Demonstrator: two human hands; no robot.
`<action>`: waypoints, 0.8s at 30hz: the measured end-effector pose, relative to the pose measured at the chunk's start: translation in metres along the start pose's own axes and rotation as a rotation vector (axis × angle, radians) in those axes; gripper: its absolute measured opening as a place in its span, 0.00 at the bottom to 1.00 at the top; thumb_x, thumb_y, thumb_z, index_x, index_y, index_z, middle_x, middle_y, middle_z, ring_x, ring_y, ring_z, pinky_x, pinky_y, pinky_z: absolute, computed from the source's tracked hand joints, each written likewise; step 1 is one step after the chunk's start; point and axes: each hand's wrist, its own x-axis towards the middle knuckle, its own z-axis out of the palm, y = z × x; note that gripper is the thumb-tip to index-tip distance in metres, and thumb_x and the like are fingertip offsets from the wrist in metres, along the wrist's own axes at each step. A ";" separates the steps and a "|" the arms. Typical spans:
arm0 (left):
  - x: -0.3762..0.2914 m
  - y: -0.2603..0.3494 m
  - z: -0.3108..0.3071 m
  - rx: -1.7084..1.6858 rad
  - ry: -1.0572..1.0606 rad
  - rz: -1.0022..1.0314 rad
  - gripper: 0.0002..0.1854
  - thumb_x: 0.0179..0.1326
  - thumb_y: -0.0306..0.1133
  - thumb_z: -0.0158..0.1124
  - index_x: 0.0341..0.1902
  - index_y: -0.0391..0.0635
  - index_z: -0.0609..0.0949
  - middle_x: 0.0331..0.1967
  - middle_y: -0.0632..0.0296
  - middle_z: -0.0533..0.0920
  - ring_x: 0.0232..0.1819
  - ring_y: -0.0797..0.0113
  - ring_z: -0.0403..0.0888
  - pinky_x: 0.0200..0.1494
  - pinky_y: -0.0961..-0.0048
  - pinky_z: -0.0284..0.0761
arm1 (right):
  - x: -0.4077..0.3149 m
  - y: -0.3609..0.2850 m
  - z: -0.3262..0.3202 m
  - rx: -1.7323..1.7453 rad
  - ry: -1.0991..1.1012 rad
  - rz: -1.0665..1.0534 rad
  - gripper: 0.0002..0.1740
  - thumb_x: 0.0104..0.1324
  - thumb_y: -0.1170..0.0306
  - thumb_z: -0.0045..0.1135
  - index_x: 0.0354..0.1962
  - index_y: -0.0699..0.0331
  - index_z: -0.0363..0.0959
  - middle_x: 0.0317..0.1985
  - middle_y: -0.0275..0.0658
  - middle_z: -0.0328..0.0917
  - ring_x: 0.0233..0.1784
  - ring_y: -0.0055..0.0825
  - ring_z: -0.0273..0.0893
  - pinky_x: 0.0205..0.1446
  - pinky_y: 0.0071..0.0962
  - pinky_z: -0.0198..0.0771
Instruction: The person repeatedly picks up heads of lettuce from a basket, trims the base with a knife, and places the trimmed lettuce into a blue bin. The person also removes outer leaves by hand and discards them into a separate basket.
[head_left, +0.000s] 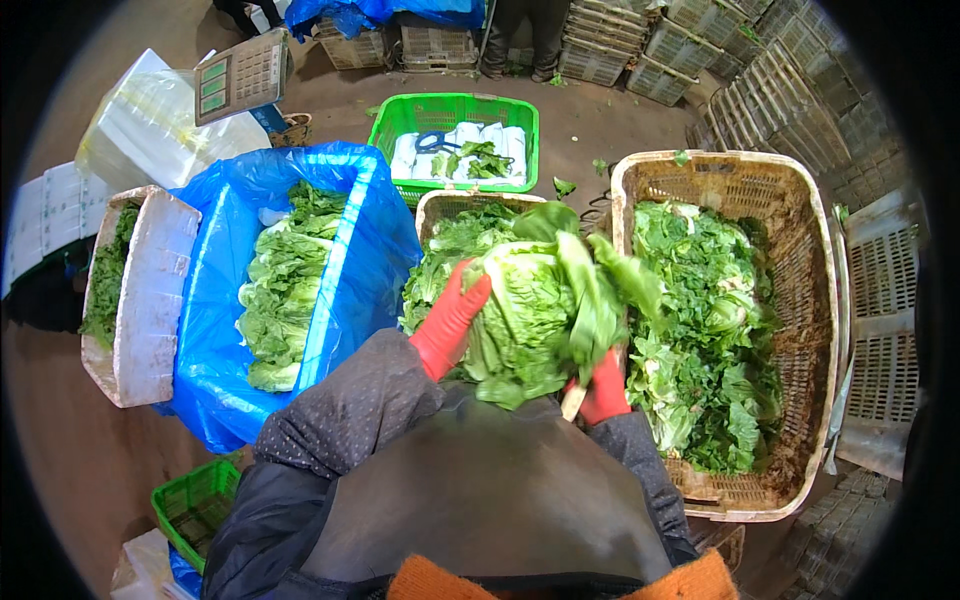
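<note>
My left hand (454, 319), in a red rubber glove, grips a large leafy head of lettuce (525, 300) from its left side. The head is held above a crate (480, 199) of more greens, in front of my dark apron. On its right, the outer leaves (626, 274) are blurred and splayed away from the head. My right hand (606, 390), gloved in red too, is below those leaves and partly hidden by them. From its grip sticks out a pale handle (573, 401); the rest of that tool is hidden.
To the left, a box lined with blue plastic (382, 217) holds a row of lettuce (289, 292). At right, a dirty basket (806, 345) contains loose leaves (697, 337). Ahead are a green basket (454, 105) with white packs and scissors, and a scale (244, 75). A person's legs (521, 37) stand beyond.
</note>
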 end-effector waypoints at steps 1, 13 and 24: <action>-0.001 0.000 0.005 -0.009 -0.028 -0.065 0.34 0.61 0.55 0.57 0.64 0.45 0.67 0.58 0.61 0.73 0.61 0.67 0.68 0.63 0.65 0.64 | 0.011 -0.012 0.000 -0.028 0.060 -0.130 0.35 0.49 0.80 0.57 0.58 0.62 0.62 0.48 0.38 0.72 0.42 0.27 0.74 0.45 0.27 0.71; 0.023 0.017 -0.058 1.040 -0.231 -0.179 0.27 0.61 0.30 0.60 0.65 0.46 0.68 0.56 0.53 0.76 0.57 0.66 0.74 0.57 0.70 0.71 | 0.008 -0.134 -0.071 0.032 0.437 -0.537 0.14 0.57 0.73 0.57 0.43 0.66 0.75 0.36 0.32 0.80 0.40 0.24 0.78 0.48 0.26 0.72; 0.038 0.047 0.031 0.012 -0.294 0.016 0.47 0.46 0.52 0.72 0.66 0.44 0.62 0.58 0.59 0.72 0.59 0.65 0.70 0.61 0.66 0.65 | 0.012 -0.077 -0.017 -0.126 0.309 -0.140 0.22 0.60 0.67 0.60 0.49 0.68 0.68 0.32 0.34 0.77 0.23 0.20 0.74 0.22 0.16 0.65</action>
